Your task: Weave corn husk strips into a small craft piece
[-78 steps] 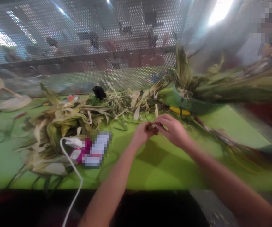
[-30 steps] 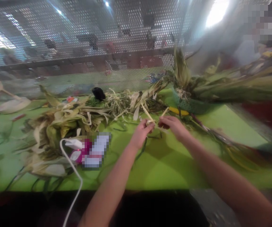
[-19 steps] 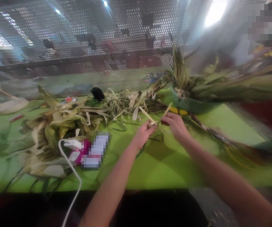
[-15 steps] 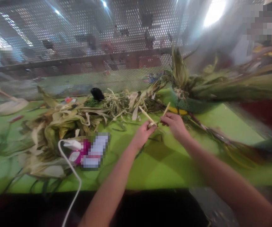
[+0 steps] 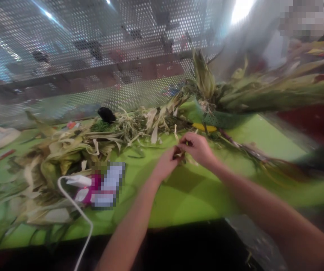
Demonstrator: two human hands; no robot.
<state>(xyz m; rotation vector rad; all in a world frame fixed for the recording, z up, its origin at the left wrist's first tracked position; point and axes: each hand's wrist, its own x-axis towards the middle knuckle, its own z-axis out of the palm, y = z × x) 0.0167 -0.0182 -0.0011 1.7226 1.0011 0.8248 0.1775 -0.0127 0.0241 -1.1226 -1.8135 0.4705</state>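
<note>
My left hand (image 5: 168, 162) and my right hand (image 5: 197, 147) meet over the green table, fingertips together. Between them is a pale strip of plant husk (image 5: 176, 132), one end of which sticks up above the fingers. More pale husk shows below my right hand. The fingers of both hands are pinched closed on it, and they hide the place where the strips cross. Just beyond the hands lies a heap of dry husks and shredded fibres (image 5: 153, 122).
At left, a larger pile of dry leaves (image 5: 57, 156) spreads beside a phone (image 5: 109, 184) and a white cable (image 5: 87, 218). A green basket (image 5: 221, 118) with long leaves stands back right, near a yellow object (image 5: 205, 127). A perforated metal panel (image 5: 94, 67) rises behind the table (image 5: 184, 205).
My right hand has moved in to meet my left. The two strip ends that stood apart now show differently, mostly covered by fingers. The view has shifted slightly right.
</note>
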